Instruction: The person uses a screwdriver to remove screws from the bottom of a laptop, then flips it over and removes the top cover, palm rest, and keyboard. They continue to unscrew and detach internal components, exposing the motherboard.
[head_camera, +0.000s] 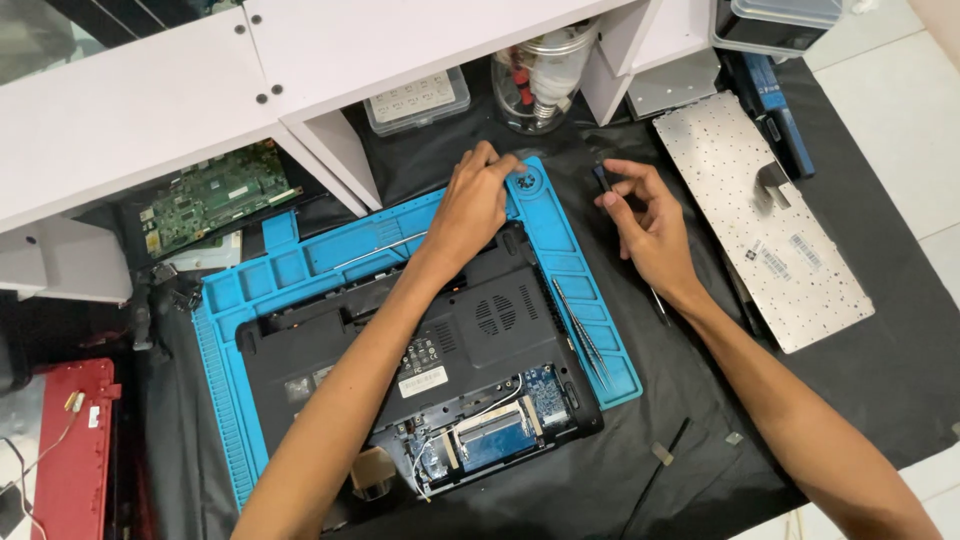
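Laptop base upside down on blue mat; left hand fingertips pressed on mat's top corner tray; right hand pinches small dark part alongside

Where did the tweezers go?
In the head view, the tweezers lie on the right edge of the blue mat, beside the opened laptop base, below the right hand.

View, single: head camera, worn by you, looking steeply down from above at close range. Your left hand sits mid-frame, your right hand just beside it; forearms enter from the bottom edge.
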